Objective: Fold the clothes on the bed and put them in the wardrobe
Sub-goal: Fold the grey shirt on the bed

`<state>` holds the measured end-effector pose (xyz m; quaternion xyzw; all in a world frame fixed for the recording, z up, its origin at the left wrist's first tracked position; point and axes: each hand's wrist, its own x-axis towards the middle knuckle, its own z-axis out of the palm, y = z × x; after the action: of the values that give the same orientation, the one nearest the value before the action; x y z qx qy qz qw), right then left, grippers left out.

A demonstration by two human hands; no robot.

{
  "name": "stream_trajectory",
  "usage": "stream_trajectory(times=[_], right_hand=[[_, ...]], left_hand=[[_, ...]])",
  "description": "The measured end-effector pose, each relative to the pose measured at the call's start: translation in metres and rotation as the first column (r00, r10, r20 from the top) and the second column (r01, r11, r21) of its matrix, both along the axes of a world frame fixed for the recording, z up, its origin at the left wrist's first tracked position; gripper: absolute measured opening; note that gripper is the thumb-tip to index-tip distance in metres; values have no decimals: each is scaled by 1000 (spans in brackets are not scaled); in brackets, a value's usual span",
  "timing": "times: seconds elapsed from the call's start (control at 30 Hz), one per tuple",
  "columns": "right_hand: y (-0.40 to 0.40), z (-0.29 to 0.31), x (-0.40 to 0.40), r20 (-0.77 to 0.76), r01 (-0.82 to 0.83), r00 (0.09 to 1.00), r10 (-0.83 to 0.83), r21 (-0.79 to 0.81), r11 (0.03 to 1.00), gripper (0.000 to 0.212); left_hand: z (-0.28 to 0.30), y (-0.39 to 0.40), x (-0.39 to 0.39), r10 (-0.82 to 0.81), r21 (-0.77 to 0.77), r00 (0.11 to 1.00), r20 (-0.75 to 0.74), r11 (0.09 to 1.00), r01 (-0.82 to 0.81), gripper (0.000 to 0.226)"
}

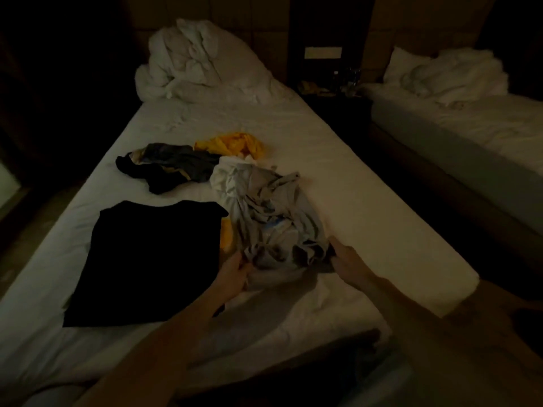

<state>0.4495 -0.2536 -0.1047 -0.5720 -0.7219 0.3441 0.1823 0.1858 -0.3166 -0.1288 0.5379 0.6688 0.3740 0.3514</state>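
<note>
A person's two bare hands reach over a white bed [338, 177] in a dim room, both at the near edge of a crumpled grey garment [273, 218]. The left hand [233, 276] has its fingers curled into the garment's near left corner, gripping the cloth. The right hand [342, 261] takes hold of the near right corner, fingers bent into the folds; the fingertips are buried in fabric and shadow, so the exact hold is hard to read.

Just left of the left hand lies a black shirt [152, 259], spread flat, its near right corner under the left forearm. A sliver of yellow cloth [226, 237] shows between the black shirt and the grey garment, mostly covered by both. Beyond the left hand, farther up the bed, a dark bundle of clothing [170, 167] lies in a heap, and beside it to the right a yellow garment [232, 145] is crumpled, touching the far end of the grey one. A white piece [227, 176] lies against the grey garment's far left side; whether it is a separate item cannot be told.

At the head of the bed a white duvet [199, 63] is piled up. Right of the right hand, across a dark gap, stands a second bed [470, 124] with rumpled white bedding. Between the beds a nightstand [332, 86] carries small objects too dark to identify. No wardrobe is in view.
</note>
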Motion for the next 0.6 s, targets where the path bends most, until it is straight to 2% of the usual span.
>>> stream_trajectory(times=[0.07,0.13,0.2,0.27,0.33,0.4,0.5,0.6], right_hand=[[16,14,-10,-114,47,992,-53,-54,997,27],[37,30,-23,-171,34,984,-45,-65,997,22],[61,47,-37,-210,18,977,-28,-52,998,30],[87,60,-48,-215,-10,977,6,-16,1000,39],[117,69,-57,-183,-18,983,30,65,998,36],[152,70,-64,-157,47,987,-22,160,986,17],[208,58,-79,-202,225,961,-190,167,960,33],[259,32,-97,-191,314,937,-292,93,945,46]], left_hand=[[13,20,-10,94,-19,974,208,996,-92,18],[30,44,-24,173,-86,885,433,985,-150,18],[49,66,-36,212,-125,756,620,977,-172,20],[67,88,-47,193,-115,695,693,981,-158,17],[78,114,-61,144,-85,688,712,989,-119,19],[80,143,-76,106,-54,744,660,994,-94,25],[71,196,-91,133,-56,849,512,991,-121,23],[48,256,-98,191,-24,936,295,981,-193,14]])
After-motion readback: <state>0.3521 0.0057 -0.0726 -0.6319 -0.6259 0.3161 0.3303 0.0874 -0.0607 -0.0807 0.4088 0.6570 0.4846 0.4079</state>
